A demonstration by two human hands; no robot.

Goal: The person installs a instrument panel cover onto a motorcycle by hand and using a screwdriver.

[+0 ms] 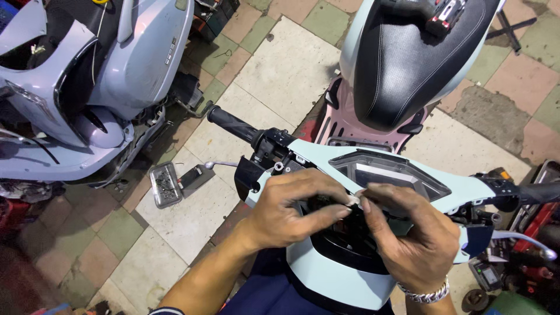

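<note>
White small part [354,199] pinched between left hand [289,211], right hand [408,233] fingertips

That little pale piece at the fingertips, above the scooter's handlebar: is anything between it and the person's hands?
Nothing visible. The small pale piece is already pinched between the fingertips of the left hand and the right hand, just over the dark opening in the handlebar cover. What lies inside that opening is hidden.
</note>
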